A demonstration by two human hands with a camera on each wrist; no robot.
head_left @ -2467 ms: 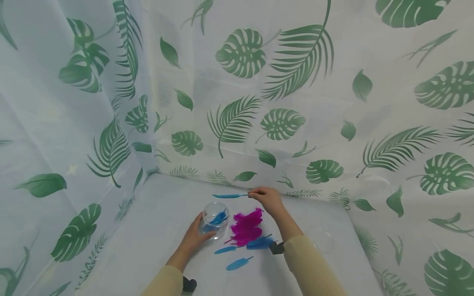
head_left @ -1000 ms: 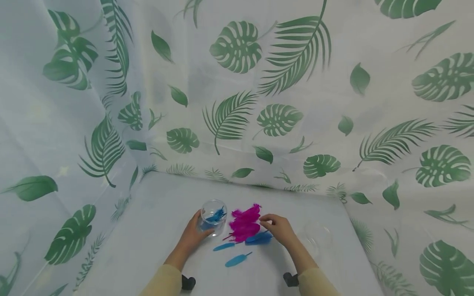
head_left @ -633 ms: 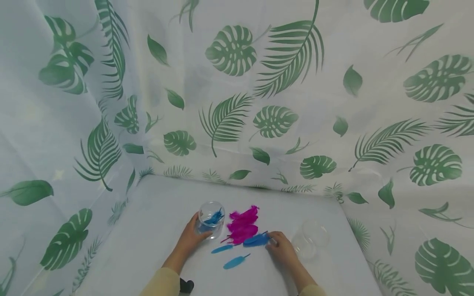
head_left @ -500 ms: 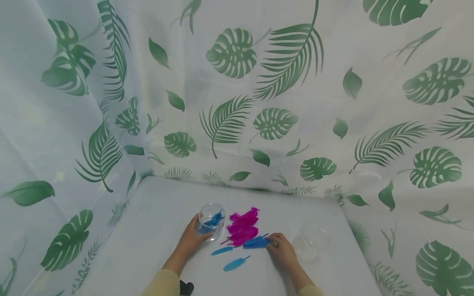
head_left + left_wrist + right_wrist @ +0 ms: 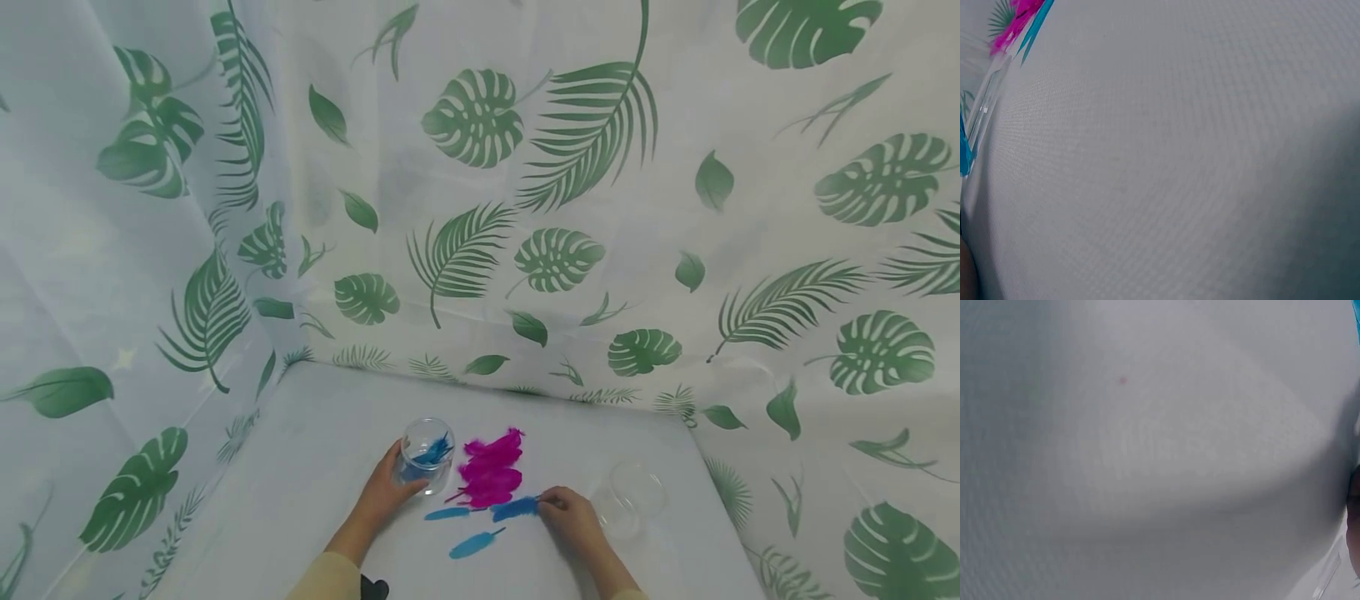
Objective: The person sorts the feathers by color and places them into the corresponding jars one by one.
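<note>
My left hand (image 5: 384, 492) grips a clear round jar (image 5: 439, 483) from its left side, thumb across the front. Several blue feathers (image 5: 435, 451) lie inside the jar, leaning against its right wall. My right hand (image 5: 574, 517) pinches the quill end of a blue feather (image 5: 516, 509), just in front of a pile of magenta feathers (image 5: 491, 479). Nearer to me lie two lighter blue feathers, one feather (image 5: 447, 514) close to the pile and another feather (image 5: 472, 546) further forward. Only finger edges (image 5: 1354, 531) show in the right wrist view.
Right of my right hand stands clear plasticware (image 5: 637, 463), its outlines faint against the white table (image 5: 337, 400). Leaf-printed white curtains (image 5: 480, 250) enclose the table at the back and sides.
My right hand held a blue feather in the air behind the magenta pile; it came down and right without it, then took another blue feather's quill. The left hand keeps hold of the jar.
</note>
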